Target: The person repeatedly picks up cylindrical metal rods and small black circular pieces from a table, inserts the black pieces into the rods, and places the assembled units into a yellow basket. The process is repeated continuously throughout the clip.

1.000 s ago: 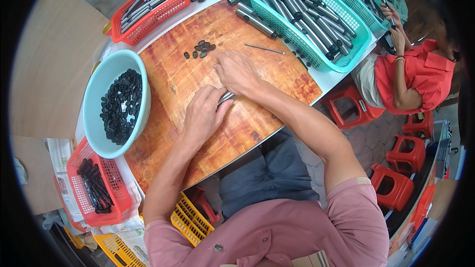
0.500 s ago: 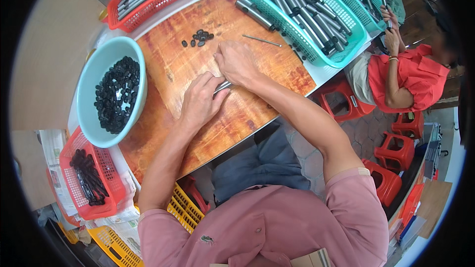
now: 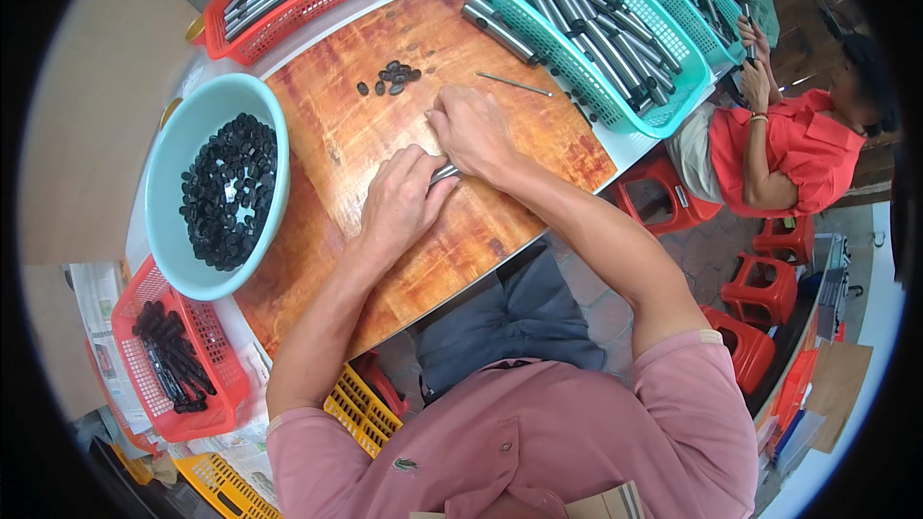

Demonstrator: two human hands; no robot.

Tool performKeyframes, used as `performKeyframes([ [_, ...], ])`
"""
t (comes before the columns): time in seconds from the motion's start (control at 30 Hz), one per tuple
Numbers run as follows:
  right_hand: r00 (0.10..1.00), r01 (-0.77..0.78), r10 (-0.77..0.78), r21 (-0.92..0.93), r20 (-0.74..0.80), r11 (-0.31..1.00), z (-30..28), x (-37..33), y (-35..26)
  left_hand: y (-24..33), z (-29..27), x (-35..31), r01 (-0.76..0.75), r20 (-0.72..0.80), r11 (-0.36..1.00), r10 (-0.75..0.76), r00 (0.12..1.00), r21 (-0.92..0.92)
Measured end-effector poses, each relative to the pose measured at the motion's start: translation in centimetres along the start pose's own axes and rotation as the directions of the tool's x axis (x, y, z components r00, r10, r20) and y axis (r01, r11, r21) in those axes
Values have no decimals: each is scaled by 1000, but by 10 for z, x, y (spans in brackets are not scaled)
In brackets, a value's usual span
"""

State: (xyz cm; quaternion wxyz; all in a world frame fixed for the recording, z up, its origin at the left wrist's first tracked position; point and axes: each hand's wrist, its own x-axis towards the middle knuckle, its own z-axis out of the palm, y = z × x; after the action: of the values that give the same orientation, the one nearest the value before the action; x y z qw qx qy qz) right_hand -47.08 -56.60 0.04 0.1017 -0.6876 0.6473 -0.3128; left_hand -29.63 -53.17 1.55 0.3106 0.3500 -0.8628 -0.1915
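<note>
Tube [image 3: 445, 173] in L hand [image 3: 397, 200], over board [image 3: 543, 135], thumb & fingers closed round it; barely shifts vs a sec ago, so same pc's still in work; R hand [image 3: 473, 130] curls just beside, can't tell if gripping.

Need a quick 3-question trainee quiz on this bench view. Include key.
1. Multiple choice: what is between the left hand's thumb and fingers?
A) yellow plastic crate
B) shiny silver metal cylinder
C) red plastic stool
2. True or false: the thin grey metal rod lies on the orange-brown wooden board.
3. Fill in: from the wearer's view, the round light-blue plastic basin stands to the ____ of the small pile of black oval pieces.

Key: 1 B; 2 true; 3 left.
</note>
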Motion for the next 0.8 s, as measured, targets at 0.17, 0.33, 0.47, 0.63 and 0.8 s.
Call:
performKeyframes([
  [0.17,996,-51,54,-45,66,998,-10,-2,-4,3,2,1,-41,3,999,41,999,-22],
  [0.33,999,-33,35,-61,26,998,-5,-8,-3,7,-2,0,-46,53,997,43,998,57],
  [0.47,998,12,-15,-53,-67,999,-4,-4,0,5,1,-3,-72,-18,993,74,997,96],
  [0.63,991,-125,124,-37,-46,991,-6,-6,-3,-4,1,2,-131,-39,988,134,990,81],
  [0.8,988,-116,108,-62,-114,991,0,-18,-1,-9,1,1,-136,36,988,133,990,75],
])
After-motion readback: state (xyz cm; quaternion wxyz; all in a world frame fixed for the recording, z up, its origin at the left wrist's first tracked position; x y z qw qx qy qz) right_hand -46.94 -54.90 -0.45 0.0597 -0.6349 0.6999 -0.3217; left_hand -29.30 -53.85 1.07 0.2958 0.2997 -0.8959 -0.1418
